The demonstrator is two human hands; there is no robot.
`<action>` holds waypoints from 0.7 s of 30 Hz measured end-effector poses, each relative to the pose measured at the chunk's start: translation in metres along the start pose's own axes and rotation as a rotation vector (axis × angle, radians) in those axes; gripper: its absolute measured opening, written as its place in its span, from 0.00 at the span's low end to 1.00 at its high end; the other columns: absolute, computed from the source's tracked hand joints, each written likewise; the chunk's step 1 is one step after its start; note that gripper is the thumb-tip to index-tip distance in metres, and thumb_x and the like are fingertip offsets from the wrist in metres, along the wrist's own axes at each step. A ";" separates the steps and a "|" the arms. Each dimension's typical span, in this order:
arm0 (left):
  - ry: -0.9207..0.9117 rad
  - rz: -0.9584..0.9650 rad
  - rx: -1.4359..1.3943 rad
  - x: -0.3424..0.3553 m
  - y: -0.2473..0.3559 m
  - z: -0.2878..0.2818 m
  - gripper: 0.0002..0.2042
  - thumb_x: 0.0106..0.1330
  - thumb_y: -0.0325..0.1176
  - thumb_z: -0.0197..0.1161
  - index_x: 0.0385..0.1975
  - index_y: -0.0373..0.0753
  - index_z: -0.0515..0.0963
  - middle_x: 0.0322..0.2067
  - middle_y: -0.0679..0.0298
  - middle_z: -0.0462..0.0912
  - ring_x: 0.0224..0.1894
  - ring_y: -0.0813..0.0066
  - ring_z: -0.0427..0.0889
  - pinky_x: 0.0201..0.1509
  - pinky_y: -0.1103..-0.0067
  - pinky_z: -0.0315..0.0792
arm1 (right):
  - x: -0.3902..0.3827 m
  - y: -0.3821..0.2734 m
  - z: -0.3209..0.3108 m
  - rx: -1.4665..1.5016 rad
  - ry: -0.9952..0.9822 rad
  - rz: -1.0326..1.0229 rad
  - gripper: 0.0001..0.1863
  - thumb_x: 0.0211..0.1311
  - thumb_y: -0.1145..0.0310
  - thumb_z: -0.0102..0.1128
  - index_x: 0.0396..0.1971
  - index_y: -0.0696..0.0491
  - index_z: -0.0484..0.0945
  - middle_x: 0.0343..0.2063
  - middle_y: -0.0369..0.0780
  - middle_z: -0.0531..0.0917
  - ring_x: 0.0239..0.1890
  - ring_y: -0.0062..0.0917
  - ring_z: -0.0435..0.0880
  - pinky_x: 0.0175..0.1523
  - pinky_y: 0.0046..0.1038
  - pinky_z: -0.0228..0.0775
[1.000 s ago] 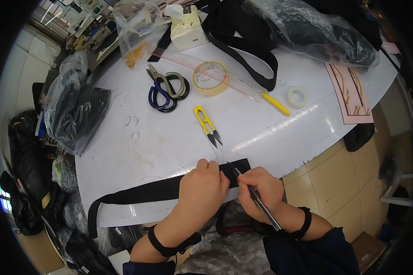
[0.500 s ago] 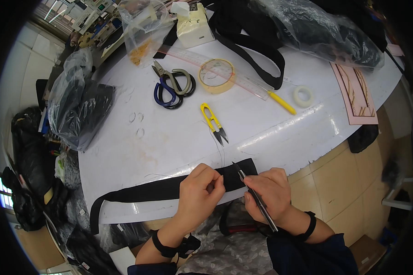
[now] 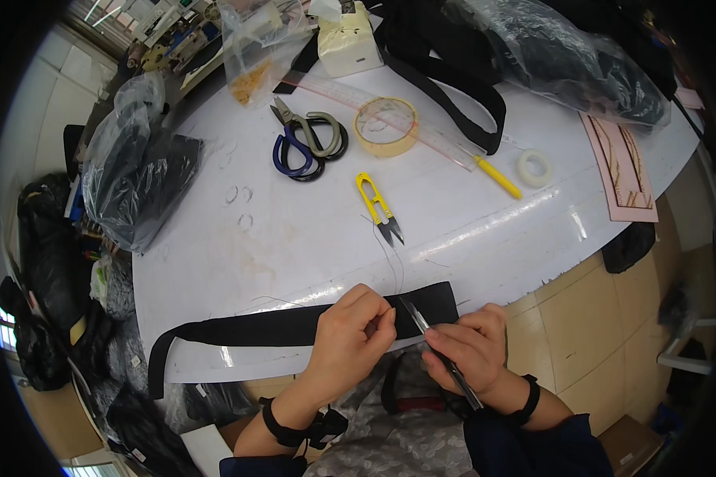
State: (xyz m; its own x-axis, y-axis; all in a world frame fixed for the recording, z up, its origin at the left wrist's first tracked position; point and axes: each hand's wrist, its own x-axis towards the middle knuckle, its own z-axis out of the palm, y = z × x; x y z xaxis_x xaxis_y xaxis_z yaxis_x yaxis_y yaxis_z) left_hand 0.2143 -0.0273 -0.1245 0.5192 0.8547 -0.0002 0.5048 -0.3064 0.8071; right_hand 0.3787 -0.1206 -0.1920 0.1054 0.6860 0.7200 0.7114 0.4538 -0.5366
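A black fabric strap (image 3: 262, 327) lies along the table's near edge, its left end hanging over. My left hand (image 3: 355, 330) is closed in a pinch over the strap's right part; what its fingertips hold is too small to make out. My right hand (image 3: 473, 346) grips a slim, pointed silver-and-black tool (image 3: 453, 370), its tip at the strap just right of my left fingertips. A thin dark thread (image 3: 391, 258) runs from beside the yellow thread snips (image 3: 379, 208) down to the strap near my left hand.
Scissors (image 3: 309, 143), a tape roll (image 3: 384, 147), a clear ruler (image 3: 433, 141), a yellow-handled tool (image 3: 499, 177) and a white tape roll (image 3: 535, 168) lie farther back. Plastic-wrapped black goods (image 3: 147, 179) stand left. A pink card (image 3: 619, 171) overhangs the right edge.
The pointed tool has tilted slightly, its tip lower and closer to the strap, and its silver side shows more. My left hand keeps its pinch. The whole view has shifted a little.
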 end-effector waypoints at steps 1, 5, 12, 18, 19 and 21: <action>0.001 0.001 -0.001 0.000 -0.001 0.000 0.05 0.60 0.19 0.62 0.25 0.33 0.73 0.25 0.65 0.71 0.21 0.83 0.67 0.24 0.83 0.61 | -0.001 0.000 0.002 -0.033 0.002 0.001 0.17 0.45 0.65 0.74 0.38 0.50 0.84 0.34 0.31 0.85 0.32 0.24 0.73 0.42 0.31 0.58; -0.001 0.004 -0.017 0.001 -0.002 0.001 0.05 0.60 0.19 0.62 0.25 0.33 0.73 0.24 0.65 0.71 0.21 0.83 0.66 0.24 0.83 0.60 | -0.001 -0.001 0.004 -0.110 -0.002 -0.007 0.17 0.47 0.62 0.74 0.38 0.49 0.84 0.34 0.29 0.85 0.33 0.23 0.72 0.44 0.32 0.55; 0.018 0.011 0.005 -0.001 -0.001 0.001 0.05 0.60 0.19 0.62 0.25 0.33 0.73 0.25 0.65 0.71 0.21 0.83 0.67 0.24 0.83 0.60 | -0.003 -0.004 0.008 -0.131 -0.017 -0.014 0.15 0.47 0.64 0.71 0.38 0.47 0.83 0.35 0.30 0.84 0.34 0.26 0.70 0.46 0.36 0.56; 0.003 0.041 0.042 -0.002 -0.004 0.001 0.05 0.60 0.21 0.64 0.27 0.33 0.74 0.25 0.61 0.72 0.20 0.74 0.74 0.24 0.79 0.68 | 0.003 -0.002 0.012 -0.081 -0.005 -0.019 0.15 0.45 0.69 0.70 0.38 0.49 0.83 0.33 0.31 0.82 0.33 0.27 0.70 0.44 0.35 0.58; 0.004 0.040 0.043 -0.002 -0.005 0.001 0.05 0.60 0.21 0.64 0.27 0.33 0.74 0.25 0.61 0.72 0.20 0.74 0.74 0.24 0.79 0.68 | 0.004 -0.001 0.014 -0.064 0.007 -0.029 0.15 0.45 0.69 0.71 0.37 0.50 0.84 0.32 0.31 0.82 0.33 0.27 0.71 0.43 0.34 0.58; 0.007 0.038 0.031 -0.002 -0.007 0.002 0.05 0.60 0.21 0.64 0.27 0.33 0.73 0.26 0.62 0.72 0.20 0.73 0.74 0.24 0.78 0.68 | 0.004 -0.001 0.015 -0.046 0.018 -0.039 0.15 0.45 0.69 0.71 0.37 0.52 0.84 0.31 0.31 0.81 0.33 0.26 0.71 0.42 0.32 0.59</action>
State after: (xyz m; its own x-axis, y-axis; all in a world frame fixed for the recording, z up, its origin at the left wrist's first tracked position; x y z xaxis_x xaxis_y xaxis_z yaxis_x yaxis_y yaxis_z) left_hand 0.2110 -0.0280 -0.1312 0.5335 0.8451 0.0342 0.5059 -0.3513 0.7878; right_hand 0.3679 -0.1093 -0.1954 0.0891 0.6574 0.7483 0.7462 0.4535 -0.4873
